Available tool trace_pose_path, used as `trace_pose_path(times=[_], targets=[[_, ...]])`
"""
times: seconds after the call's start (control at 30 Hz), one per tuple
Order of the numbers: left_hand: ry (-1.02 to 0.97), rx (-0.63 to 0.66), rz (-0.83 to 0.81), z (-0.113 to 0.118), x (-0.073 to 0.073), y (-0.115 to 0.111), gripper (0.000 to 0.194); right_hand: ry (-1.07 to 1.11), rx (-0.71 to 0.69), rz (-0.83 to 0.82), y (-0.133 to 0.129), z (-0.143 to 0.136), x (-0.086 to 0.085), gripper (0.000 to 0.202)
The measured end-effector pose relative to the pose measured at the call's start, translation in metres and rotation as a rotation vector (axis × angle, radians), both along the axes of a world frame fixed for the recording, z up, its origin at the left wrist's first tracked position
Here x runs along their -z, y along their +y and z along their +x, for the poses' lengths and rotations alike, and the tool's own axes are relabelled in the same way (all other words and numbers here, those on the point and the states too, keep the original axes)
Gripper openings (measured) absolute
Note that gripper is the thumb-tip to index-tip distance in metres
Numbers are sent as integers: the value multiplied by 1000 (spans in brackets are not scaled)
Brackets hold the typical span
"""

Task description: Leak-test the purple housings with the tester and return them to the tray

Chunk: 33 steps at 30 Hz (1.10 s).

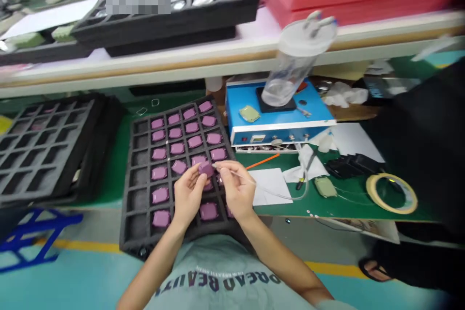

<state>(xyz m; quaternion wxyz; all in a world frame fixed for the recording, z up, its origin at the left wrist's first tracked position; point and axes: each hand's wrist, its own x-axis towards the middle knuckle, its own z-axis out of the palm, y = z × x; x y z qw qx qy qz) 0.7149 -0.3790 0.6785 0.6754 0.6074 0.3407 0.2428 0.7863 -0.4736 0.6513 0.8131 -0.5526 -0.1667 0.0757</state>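
My left hand [189,193] is closed around a small purple case [206,168], holding it above the tray between thumb and fingers. In my right hand [238,189], the fingers pinch the end of a thin clear tube [269,194], and its tip meets the edge of the case. From there the tube loops right and up toward a blue control box [283,118]. Beneath both hands lies a black foam tray [136,181] with rows of similar purple cases [160,195]; its leftmost column holds none. My hands hide part of the tray.
A clear cylinder [286,72] stands on the blue box beside a green case [249,113]. Black trays [39,140] are stacked left. At right lie a tape roll [391,193], another green case [325,187] and white paper [271,185]. A shelf [174,65] crosses behind; a dark-clothed person is at right.
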Motion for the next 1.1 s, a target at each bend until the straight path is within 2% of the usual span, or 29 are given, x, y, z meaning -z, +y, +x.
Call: trace_pose_path(times=[0.2, 0.33, 0.43, 0.5, 0.6, 0.67, 0.77, 0.9, 0.97, 1.03, 1.1], targets=[[-81, -81, -73, -20, -14, 6, 50, 16, 38, -3, -10, -6, 3, 14], [-132, -151, -159, -43, -17, 12, 46, 18, 33, -18, -13, -9, 5, 17], [-132, -179, -134, -67, -20, 22, 45, 27, 56, -30, -14, -10, 6, 20], [-72, -205, -18, -90, -24, 34, 46, 36, 74, -36, -14, -11, 5, 22], [181, -177, 334, -132, -33, 52, 42, 53, 80, -29, -13, -11, 5, 23], [411, -47, 567, -159, -38, 59, 39, 54, 75, -25, -12, -11, 5, 22], [642, 151, 694, -187, -42, 60, 38, 38, 79, -42, -11, -11, 5, 23], [771, 334, 769, -198, -42, 54, 23, 19, 83, -61, -11, -12, 6, 24], [792, 393, 821, -199, -41, 52, 22, 12, 81, -62, -11, -12, 6, 24], [773, 364, 880, -200, -39, 53, 24, 4, 86, -74, -11, -13, 6, 23], [751, 269, 942, -205, -38, 54, 28, -3, 96, -97, -11, -14, 6, 22]])
